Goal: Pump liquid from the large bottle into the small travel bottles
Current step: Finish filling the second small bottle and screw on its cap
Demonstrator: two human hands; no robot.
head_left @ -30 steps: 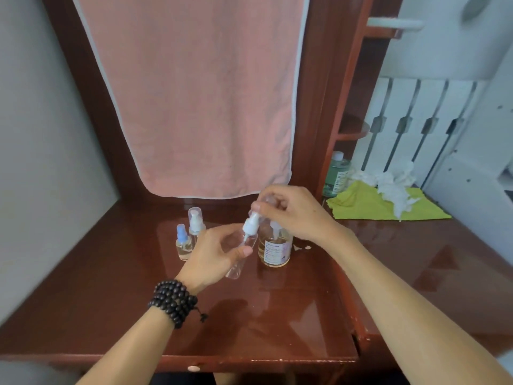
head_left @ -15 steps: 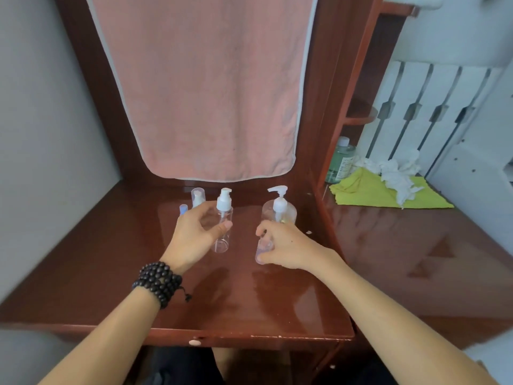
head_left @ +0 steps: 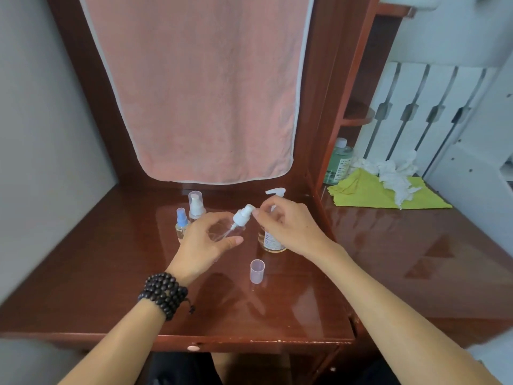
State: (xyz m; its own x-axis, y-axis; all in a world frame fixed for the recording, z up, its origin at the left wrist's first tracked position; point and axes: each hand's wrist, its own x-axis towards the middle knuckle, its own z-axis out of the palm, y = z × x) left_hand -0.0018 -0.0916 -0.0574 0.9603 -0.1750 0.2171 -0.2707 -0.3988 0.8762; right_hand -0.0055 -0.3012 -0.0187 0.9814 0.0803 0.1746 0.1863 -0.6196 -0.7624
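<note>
Travel bottle (head_left: 227,232) lifted and tilted, clear cap (head_left: 257,270) now on desk (head_left: 111,273)

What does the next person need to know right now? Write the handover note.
Left hand: holds the clear travel bottle tilted above the desk.
Right hand: fingertips at the bottle's white pump top; whether it pinches the top cannot be told.
Large pump bottle: stands just behind the right hand, amber liquid in the bottom.
Clear cap: off, standing on the desk in front.
Two more small bottles stand at the left rear, capped.
Done: cap removed.
Left: take off the pump top, pump liquid in, close and recap.
</note>
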